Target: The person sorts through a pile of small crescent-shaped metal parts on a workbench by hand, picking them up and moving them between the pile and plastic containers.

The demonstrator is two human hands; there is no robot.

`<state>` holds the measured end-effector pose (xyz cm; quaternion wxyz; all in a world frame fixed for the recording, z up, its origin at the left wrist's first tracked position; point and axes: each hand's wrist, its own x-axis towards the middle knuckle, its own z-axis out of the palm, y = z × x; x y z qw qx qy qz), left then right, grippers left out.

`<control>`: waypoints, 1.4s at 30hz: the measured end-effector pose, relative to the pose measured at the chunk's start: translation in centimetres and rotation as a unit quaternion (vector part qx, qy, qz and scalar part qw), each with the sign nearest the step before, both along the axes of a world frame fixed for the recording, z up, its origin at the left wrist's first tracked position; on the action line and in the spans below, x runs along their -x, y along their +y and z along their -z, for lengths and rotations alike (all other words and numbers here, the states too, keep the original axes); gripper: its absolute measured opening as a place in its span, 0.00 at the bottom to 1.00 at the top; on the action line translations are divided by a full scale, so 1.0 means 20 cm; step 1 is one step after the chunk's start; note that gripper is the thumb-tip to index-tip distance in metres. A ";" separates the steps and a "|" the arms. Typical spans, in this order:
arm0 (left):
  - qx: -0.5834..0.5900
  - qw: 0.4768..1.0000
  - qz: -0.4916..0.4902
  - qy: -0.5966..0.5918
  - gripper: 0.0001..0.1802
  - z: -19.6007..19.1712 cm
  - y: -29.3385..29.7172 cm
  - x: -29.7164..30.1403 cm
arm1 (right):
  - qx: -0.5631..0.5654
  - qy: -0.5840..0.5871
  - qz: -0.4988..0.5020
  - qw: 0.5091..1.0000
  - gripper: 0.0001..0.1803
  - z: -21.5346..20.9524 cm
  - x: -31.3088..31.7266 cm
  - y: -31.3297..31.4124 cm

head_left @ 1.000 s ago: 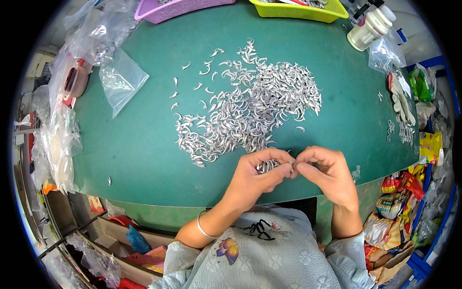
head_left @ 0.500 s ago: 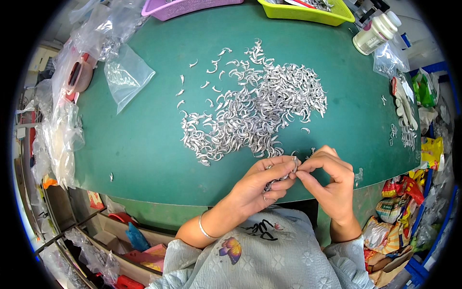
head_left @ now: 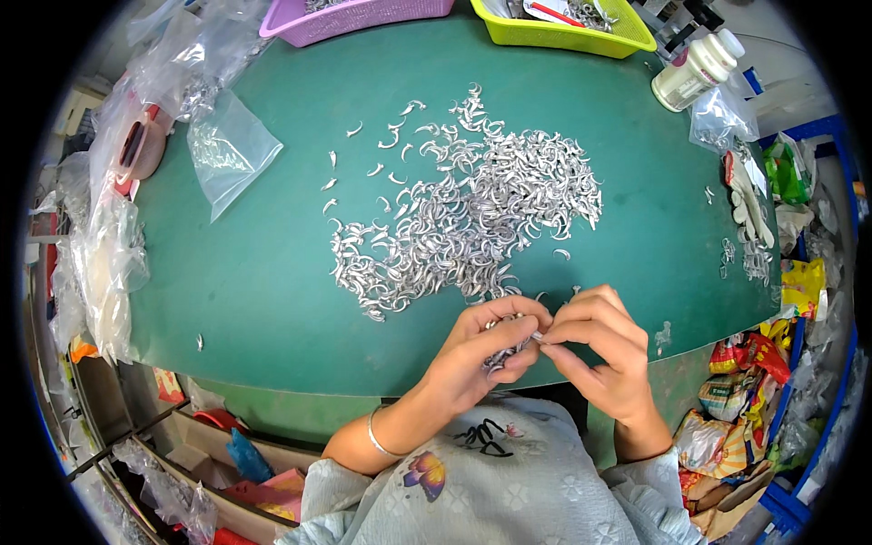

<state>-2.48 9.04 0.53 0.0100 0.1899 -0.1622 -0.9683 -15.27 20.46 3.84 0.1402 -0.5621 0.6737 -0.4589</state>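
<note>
A broad pile of small curved silver metal pieces [head_left: 472, 218] lies on the green table [head_left: 245, 300], with single ones scattered off its upper left side. Close to the table's near edge, my left hand [head_left: 477, 350] is closed around several of these curved metal pieces [head_left: 502, 356], which show between thumb and fingers. Touching its fingertips from the right, my right hand [head_left: 604, 350] is closed in a pinch on one small silver piece [head_left: 537, 336]. The fingers partly cover that piece.
Far back stand a purple basket [head_left: 363, 20] and a yellow-green basket [head_left: 563, 34] holding metal parts. A white bottle [head_left: 698, 71], a plastic bag [head_left: 722, 116] and a glove [head_left: 747, 200] lie at right. Clear plastic bags [head_left: 232, 150] and a tape dispenser [head_left: 141, 150] occupy the left.
The whole view has shifted slightly. A curved piece that stood up at my left fingertips now lies lower, between the fingertips of both hands, which are closer together.
</note>
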 end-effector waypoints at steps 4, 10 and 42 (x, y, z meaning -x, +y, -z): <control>0.038 0.998 -0.014 -0.054 0.09 0.04 0.01 0.01 | -0.018 -0.062 0.033 0.997 0.10 0.03 0.12 -0.02; -0.006 0.999 -0.043 -0.011 0.10 0.05 0.01 0.04 | -0.079 0.213 0.209 0.951 0.07 0.21 0.38 -0.13; 0.158 0.984 -0.065 -0.054 0.10 -0.03 0.05 0.01 | -0.021 0.085 0.078 0.993 0.11 -0.10 -0.01 -0.02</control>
